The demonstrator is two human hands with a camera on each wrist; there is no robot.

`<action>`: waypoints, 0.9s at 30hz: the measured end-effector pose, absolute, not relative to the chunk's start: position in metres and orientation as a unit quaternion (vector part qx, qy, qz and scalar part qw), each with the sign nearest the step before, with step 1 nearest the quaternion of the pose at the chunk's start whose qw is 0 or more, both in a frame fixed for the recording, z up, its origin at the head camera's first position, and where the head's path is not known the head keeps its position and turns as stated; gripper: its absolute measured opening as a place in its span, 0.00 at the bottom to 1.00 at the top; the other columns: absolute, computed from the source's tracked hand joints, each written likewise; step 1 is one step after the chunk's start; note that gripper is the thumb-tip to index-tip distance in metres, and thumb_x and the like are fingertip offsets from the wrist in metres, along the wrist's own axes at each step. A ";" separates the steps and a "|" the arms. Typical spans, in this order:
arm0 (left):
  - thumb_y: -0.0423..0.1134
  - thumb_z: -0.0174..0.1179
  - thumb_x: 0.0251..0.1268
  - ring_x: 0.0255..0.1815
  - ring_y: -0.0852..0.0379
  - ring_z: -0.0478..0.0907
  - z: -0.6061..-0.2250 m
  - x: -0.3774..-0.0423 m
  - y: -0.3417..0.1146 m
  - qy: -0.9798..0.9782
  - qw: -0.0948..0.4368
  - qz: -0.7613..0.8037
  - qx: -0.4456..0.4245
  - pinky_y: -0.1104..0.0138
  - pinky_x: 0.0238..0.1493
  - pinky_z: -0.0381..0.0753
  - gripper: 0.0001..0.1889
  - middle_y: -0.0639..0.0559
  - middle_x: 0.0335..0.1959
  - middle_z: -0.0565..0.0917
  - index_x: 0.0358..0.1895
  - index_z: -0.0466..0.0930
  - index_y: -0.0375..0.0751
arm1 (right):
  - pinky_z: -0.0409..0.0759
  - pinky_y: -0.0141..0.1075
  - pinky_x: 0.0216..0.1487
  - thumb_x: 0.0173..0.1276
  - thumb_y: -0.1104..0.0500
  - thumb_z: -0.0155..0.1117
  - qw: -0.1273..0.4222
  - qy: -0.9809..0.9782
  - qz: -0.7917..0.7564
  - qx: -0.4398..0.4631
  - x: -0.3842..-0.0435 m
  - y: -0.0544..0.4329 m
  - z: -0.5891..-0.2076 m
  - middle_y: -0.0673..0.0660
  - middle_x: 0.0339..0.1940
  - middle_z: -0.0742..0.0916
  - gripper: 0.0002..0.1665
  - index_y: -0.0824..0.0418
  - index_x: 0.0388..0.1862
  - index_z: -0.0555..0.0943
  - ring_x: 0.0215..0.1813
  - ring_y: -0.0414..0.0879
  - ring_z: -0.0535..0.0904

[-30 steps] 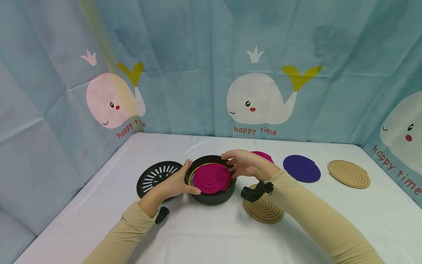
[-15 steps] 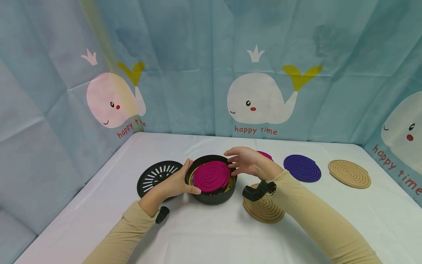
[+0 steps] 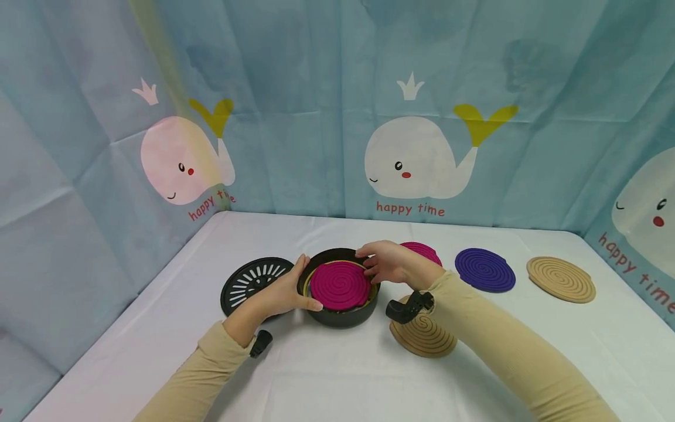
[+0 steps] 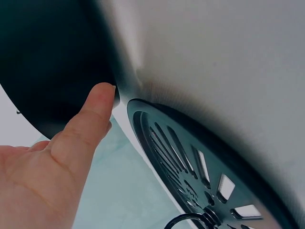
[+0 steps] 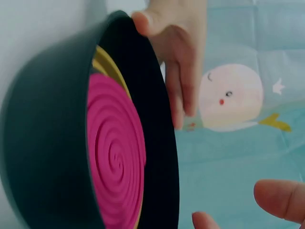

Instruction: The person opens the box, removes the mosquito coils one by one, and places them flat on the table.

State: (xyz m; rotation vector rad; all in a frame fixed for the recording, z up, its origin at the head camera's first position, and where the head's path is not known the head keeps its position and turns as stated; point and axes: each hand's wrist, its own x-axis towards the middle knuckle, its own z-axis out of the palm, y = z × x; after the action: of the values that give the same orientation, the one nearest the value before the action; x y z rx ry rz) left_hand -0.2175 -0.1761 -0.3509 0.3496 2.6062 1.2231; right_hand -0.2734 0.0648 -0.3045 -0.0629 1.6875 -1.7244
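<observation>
A deep black round mosquito-coil holder (image 3: 340, 318) stands on the white table, with a magenta mosquito coil (image 3: 340, 285) lying inside it. Yellow (image 5: 106, 64) shows round the coil's edge. My left hand (image 3: 283, 293) spans the holder's left side, thumb at the front and straight fingers toward the back, and its fingertip (image 4: 101, 98) meets the dark wall in the left wrist view. Over the right rim is my right hand (image 3: 392, 264), its fingers bent slightly near the coil's edge. Two right fingertips (image 5: 280, 198) show apart from each other in the right wrist view.
Left of the holder lies a black slotted lid (image 3: 258, 282) with a wire ring. A tan coil (image 3: 422, 337) sits under the right wrist; magenta (image 3: 423, 252), purple (image 3: 485, 269) and tan (image 3: 561, 279) coils lie along the right. A whale-print curtain (image 3: 316, 158) hangs behind.
Half a second ago the coil lay slightly farther back and left, with more yellow showing; now it has shifted toward the front right. My right hand rose a little, then lowered. The left stayed.
</observation>
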 end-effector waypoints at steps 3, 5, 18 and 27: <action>0.41 0.74 0.53 0.77 0.42 0.41 -0.352 -0.218 -0.175 0.893 0.122 0.418 0.117 0.47 0.73 0.45 0.62 0.37 0.78 0.44 0.76 0.29 0.28 | 0.40 0.60 0.72 0.75 0.59 0.42 0.365 0.653 -0.663 -0.020 -0.272 0.061 -0.309 0.76 0.76 0.43 0.35 0.74 0.75 0.48 0.76 0.70 0.36; 0.42 0.74 0.53 0.77 0.42 0.42 -0.352 -0.217 -0.175 0.894 0.123 0.414 0.118 0.47 0.73 0.46 0.63 0.37 0.78 0.44 0.76 0.29 0.28 | 0.40 0.61 0.72 0.75 0.59 0.42 0.367 0.653 -0.662 -0.015 -0.271 0.060 -0.311 0.76 0.76 0.43 0.36 0.73 0.75 0.45 0.76 0.70 0.35; 0.43 0.74 0.54 0.77 0.42 0.42 -0.350 -0.220 -0.174 0.897 0.123 0.406 0.123 0.47 0.73 0.47 0.62 0.38 0.78 0.44 0.76 0.30 0.29 | 0.49 0.69 0.66 0.75 0.55 0.45 0.367 0.689 -0.625 -0.002 -0.269 0.054 -0.308 0.76 0.74 0.52 0.36 0.72 0.74 0.50 0.74 0.72 0.45; 0.43 0.74 0.53 0.78 0.42 0.42 -0.351 -0.218 -0.178 0.898 0.118 0.406 0.121 0.48 0.73 0.46 0.62 0.38 0.78 0.44 0.76 0.31 0.29 | 0.50 0.68 0.65 0.76 0.57 0.44 0.361 0.686 -0.631 -0.016 -0.270 0.054 -0.308 0.77 0.75 0.50 0.36 0.71 0.76 0.48 0.74 0.73 0.46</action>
State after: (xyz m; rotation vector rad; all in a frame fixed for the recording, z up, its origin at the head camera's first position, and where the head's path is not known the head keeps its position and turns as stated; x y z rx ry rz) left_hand -0.2180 -0.1778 -0.3512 0.3542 2.6272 1.1866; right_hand -0.2697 0.0540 -0.3084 -0.0410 1.7670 -1.6269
